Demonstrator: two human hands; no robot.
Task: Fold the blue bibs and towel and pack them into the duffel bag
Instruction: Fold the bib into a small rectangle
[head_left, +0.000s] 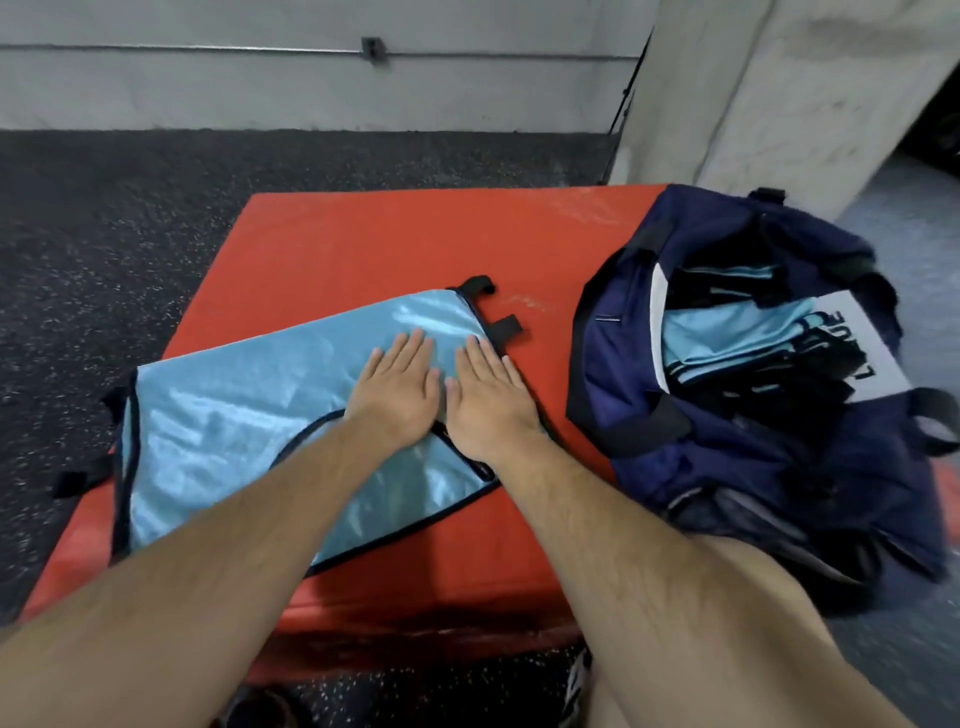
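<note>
This looks like a gym or sports training room. A red padded vinyl mat (363, 244) lies under the person's flat fingers (410, 348), and black rubber flooring flecked with white (156, 234) spreads beyond and to the left of them. Far past them runs a bare grey concrete wall (260, 88) carrying a thin metal conduit (208, 49); a rough concrete pillar (753, 93) rises up to their right, above a navy fabric duffel bag (623, 353) of light-blue sports bibs (727, 327).

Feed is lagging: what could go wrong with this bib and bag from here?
The glossy bib may slide on the mat under the flat left hand and right hand. Its black straps stick out and could escape the fold. The duffel bag already looks crowded; folded bibs inside might rumple.
</note>
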